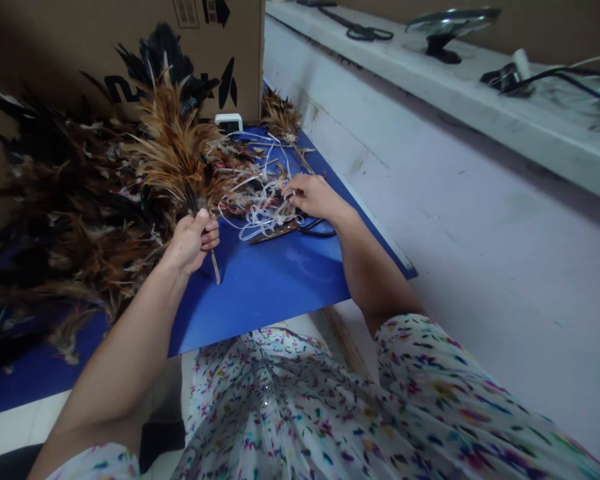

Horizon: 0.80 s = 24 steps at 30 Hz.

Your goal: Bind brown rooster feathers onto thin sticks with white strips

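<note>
My left hand (194, 241) is wrapped round the stick of a feather duster (173, 143). Its brown and black feathers fan upward and away from me, and the bare end of the stick pokes out below my fist. To the right, my right hand (313, 197) has its fingertips pinched at a tangle of thin white ribbon (263, 217). The ribbon lies in loops on the blue tabletop (260, 280), over scraps of feather and string. Partly under my right wrist is a black scissors handle (320, 228).
Loose feathers (80, 220) heap up on the left. A cardboard box (230, 40) stands behind, with a small white device (229, 123) before it. More feathers (280, 117) lie at the far corner. Along the wall, a ledge (430, 93) bears scissors (365, 31) and cables.
</note>
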### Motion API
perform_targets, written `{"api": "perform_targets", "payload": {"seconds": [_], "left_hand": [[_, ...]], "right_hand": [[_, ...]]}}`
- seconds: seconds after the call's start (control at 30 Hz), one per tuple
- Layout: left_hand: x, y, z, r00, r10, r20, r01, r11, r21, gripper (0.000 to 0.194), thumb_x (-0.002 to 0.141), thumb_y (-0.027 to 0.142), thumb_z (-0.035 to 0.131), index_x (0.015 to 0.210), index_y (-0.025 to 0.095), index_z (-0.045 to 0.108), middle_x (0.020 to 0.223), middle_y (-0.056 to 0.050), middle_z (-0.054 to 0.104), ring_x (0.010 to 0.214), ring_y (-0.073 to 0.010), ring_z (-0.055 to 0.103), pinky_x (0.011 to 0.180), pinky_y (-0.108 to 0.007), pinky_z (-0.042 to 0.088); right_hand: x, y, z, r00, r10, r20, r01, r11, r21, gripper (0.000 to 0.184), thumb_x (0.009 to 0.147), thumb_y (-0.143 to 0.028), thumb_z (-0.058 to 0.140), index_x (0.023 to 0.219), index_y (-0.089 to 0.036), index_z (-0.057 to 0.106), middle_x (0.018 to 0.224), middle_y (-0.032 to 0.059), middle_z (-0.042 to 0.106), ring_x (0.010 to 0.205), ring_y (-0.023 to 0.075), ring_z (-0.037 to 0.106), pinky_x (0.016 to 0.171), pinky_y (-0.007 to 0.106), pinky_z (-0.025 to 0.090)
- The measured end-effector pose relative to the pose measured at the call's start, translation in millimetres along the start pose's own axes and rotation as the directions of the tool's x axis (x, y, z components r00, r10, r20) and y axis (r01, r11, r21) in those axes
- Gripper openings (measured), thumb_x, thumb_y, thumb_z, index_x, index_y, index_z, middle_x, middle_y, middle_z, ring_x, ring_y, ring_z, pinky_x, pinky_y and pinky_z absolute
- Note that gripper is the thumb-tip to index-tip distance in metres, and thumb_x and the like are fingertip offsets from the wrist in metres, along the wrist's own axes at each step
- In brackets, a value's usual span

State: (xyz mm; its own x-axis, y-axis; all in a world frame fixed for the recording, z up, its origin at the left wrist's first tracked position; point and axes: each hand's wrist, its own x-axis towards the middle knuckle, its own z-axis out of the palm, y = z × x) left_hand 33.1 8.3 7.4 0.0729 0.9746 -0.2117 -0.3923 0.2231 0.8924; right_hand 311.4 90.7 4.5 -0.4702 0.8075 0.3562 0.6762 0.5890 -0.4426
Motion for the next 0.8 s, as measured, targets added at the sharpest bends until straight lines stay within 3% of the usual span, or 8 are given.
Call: {"api": "perform_targets", "payload": {"seconds": [0.1,0.17,0.27,0.37,0.47,0.57,0.8], "left_hand": [[-1,-1,1.8,1.0,-0.01,-0.005,0.01,1.0,0.009,0.028,0.096,0.025,0.056,0.073,0.016,0.044,0.058,0.007,0.039,0.039,0.0,0.026,0.037,-0.01,0.021],[-2,-1,3.3,1.0,-0.012,-0.005,0.012,1.0,0.013,0.028,0.096,0.025,0.056,0.073,0.016,0.044,0.058,0.007,0.038,0.039,0.0,0.026,0.036,-0.01,0.021],[-3,-2,4.5,1.0,-0.002,0.01,0.002,1.0,0.001,0.029,0.095,0.026,0.058,0.072,0.016,0.043,0.059,0.007,0.038,0.04,0.0002,0.026,0.037,-0.01,0.022],[-3,-5,4.8,0.999,0.036,0.039,-0.034,0.999,-0.04,0.029,0.094,0.028,0.061,0.073,0.015,0.045,0.06,0.007,0.038,0.041,0.0,0.027,0.037,-0.01,0.022],[-3,-8,6.8,0.996,0.066,0.062,-0.061,0.995,-0.077,0.029,0.092,0.031,0.064,0.075,0.016,0.047,0.061,0.007,0.038,0.043,-0.0007,0.03,0.038,-0.011,0.025],[-5,-12,11.7,0.997,0.065,0.041,-0.062,0.994,-0.087,0.035,0.09,0.035,0.067,0.072,0.017,0.043,0.062,0.007,0.039,0.046,-0.0024,0.037,0.041,-0.013,0.033],[-5,-22,21.2,0.998,0.052,-0.039,-0.055,0.994,-0.093,0.038,0.09,0.039,0.066,0.068,0.018,0.043,0.062,0.006,0.041,0.051,-0.0053,0.046,0.058,-0.022,0.054]], "right_hand": [[0,0,-2,0.997,-0.054,0.052,0.054,0.999,0.002,0.032,0.071,-0.005,0.061,0.096,-0.02,0.074,0.103,0.0065,0.071,0.092,0.0212,0.063,0.088,0.036,0.048],[0,0,-1,0.995,-0.072,0.065,0.072,0.997,0.006,0.02,0.076,-0.01,0.062,0.089,-0.019,0.074,0.098,0.0073,0.071,0.093,0.0222,0.063,0.089,0.037,0.047],[0,-8,1,0.998,-0.06,-0.025,0.061,0.996,0.062,0.013,0.083,-0.017,0.059,0.079,-0.018,0.071,0.09,0.0066,0.071,0.088,0.0207,0.064,0.087,0.036,0.047],[0,-24,5,0.995,0.012,-0.097,0.014,0.966,0.258,0.012,0.087,-0.026,0.06,0.083,-0.018,0.069,0.08,0.0026,0.07,0.072,0.015,0.061,0.074,0.03,0.049],[-1,-43,10,0.998,0.044,-0.048,-0.015,0.875,0.484,0.016,0.088,-0.034,0.061,0.084,-0.019,0.065,0.074,0.0003,0.07,0.06,0.0108,0.058,0.06,0.025,0.047],[-3,-59,16,0.999,0.05,-0.007,-0.034,0.773,0.633,0.021,0.086,-0.04,0.067,0.083,-0.02,0.063,0.079,0.0016,0.073,0.061,0.0097,0.061,0.055,0.022,0.048],[-9,-81,33,0.993,0.002,0.121,-0.101,0.566,0.818,0.034,0.08,-0.049,0.076,0.085,-0.018,0.063,0.081,0.0046,0.074,0.067,0.0125,0.069,0.054,0.021,0.054]]}}
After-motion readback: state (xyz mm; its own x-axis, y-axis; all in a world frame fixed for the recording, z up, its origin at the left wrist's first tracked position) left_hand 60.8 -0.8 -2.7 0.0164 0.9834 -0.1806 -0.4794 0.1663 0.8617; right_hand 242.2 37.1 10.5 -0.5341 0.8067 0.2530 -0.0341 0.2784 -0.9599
